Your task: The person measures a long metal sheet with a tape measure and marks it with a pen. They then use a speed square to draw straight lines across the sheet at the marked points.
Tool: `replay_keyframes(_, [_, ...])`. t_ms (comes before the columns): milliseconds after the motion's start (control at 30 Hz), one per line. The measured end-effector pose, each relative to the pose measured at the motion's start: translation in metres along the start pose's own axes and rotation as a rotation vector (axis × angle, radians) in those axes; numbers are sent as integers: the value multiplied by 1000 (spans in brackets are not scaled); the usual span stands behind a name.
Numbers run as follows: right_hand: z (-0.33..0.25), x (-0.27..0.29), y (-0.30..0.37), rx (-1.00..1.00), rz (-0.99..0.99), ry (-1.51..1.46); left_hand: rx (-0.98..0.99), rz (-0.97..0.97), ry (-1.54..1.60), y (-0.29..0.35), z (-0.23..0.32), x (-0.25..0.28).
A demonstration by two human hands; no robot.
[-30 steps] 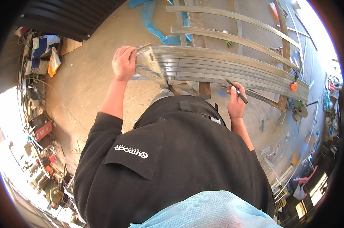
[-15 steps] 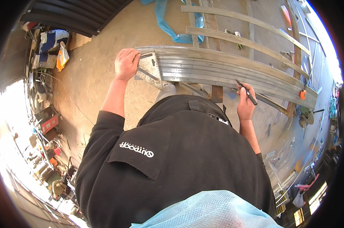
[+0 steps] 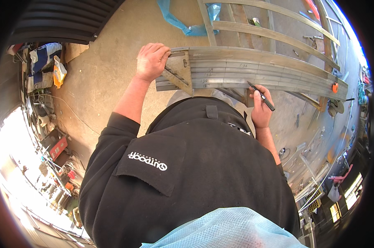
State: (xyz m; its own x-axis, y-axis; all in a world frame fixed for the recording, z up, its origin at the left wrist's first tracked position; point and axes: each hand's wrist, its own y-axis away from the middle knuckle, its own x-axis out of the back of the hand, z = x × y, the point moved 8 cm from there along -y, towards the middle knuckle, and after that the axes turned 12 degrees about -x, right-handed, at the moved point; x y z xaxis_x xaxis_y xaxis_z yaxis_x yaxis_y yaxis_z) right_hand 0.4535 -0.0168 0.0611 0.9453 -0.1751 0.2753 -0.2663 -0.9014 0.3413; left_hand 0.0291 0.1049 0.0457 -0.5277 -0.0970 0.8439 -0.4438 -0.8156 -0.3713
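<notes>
I'd say they're marking out, left grip (image 3: pixel 154 62) pinching a triangular square (image 3: pixel 178 66) over metal bars (image 3: pixel 236 70), right grip (image 3: pixel 261 108) closed round a marker (image 3: pixel 264 100), tip perhaps touching, the next line needing steadiness.

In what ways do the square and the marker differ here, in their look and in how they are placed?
The square is a broad, flat triangle with cut-outs; the marker is slim and stick-like.
The square is greyish and worn, while the marker is mostly black.
The square lies across the metal bars in the left hand; the marker slants in the right hand, pointing up and left.
Both are hand-held.
</notes>
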Motion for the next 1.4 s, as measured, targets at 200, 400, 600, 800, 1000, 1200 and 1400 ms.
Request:
replay_keyframes(200, [-3,-19,2,-25,-13,12,-1,-18,18,-1,0,0])
replay_keyframes(400, [-4,-34,-1,-13,-90,42,-42,-7,34,-7,3,1])
replay_keyframes(600, [-4,-38,-2,-1,-99,71,-68,-42,4,-9,1,-2])
replay_keyframes(800, [-2,-36,-2,-23,-80,98,-59,-45,19,-9,-3,-5])
replay_keyframes(1000, [-14,-45,-4,6,-83,11,-52,-53,32,-10,-2,-5])
replay_keyframes(1200, [-33,-74,-12,65,-149,29,-69,-46,36,-12,1,-3])
replay_keyframes(1400, [-63,-114,-21,212,-241,63,-71,-50,23,-13,2,-3])
